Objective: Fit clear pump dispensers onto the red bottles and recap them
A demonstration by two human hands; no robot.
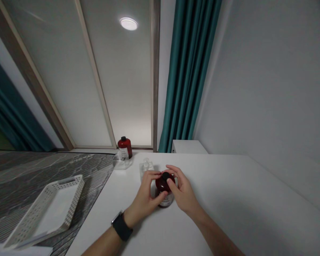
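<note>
A dark red bottle [163,185] with a black cap stands on the white table [229,199] in front of me. My left hand [146,195], with a dark watch on its wrist, is wrapped round the bottle's left side. My right hand [181,190] grips the bottle from the right, its fingers curled over the top at the cap. A small clear bottle [145,167] stands just behind my left hand.
A second dark red bottle [125,147] stands at the table's far edge beside a clear plastic box [121,160]. A white perforated tray [49,209] lies tilted at the left over a grey patterned surface [29,170]. Teal curtain [188,74] and white wall behind.
</note>
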